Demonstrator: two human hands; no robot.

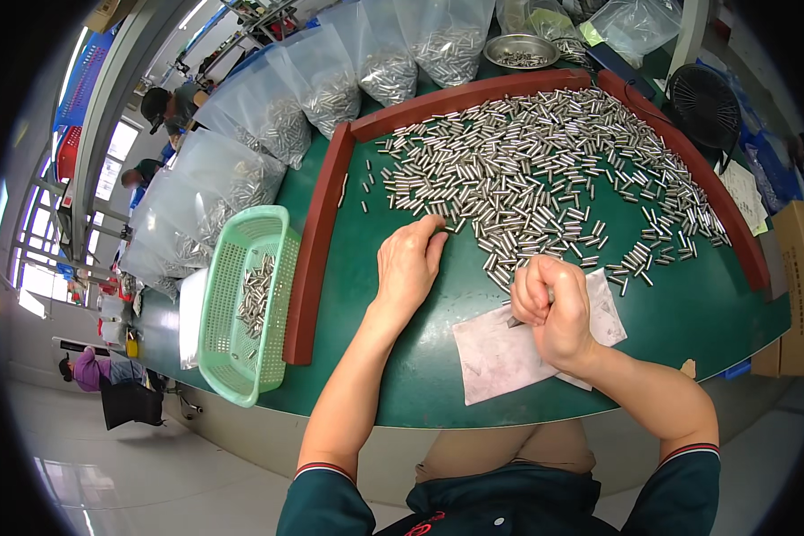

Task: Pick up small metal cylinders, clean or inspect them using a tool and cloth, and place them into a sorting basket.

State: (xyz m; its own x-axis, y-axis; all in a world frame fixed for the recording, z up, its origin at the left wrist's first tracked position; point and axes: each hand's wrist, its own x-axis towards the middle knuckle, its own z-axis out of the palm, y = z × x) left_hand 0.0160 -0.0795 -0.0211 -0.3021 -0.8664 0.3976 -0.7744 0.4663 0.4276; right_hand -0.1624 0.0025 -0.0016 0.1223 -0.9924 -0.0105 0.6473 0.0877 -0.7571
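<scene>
A wide heap of short, shiny metal pins spreads over the green tabletop. My left hand rests at the heap's near left edge, fingers curled under and thumb alongside; a pin or two lie by its fingertips, and what the curled fingers hold is hidden. My right hand is closed in a fist above a whitish, stained cloth. Bits of metal pins show at the fist's edge, most of them covered by the fingers. A second piece of cloth partly lies under that hand.
Dark red wooden rails border the heap left, back and right. Left of them stands a light green plastic basket with some pins. Clear bags of pins line the back and left. A metal bowl and a black fan stand behind.
</scene>
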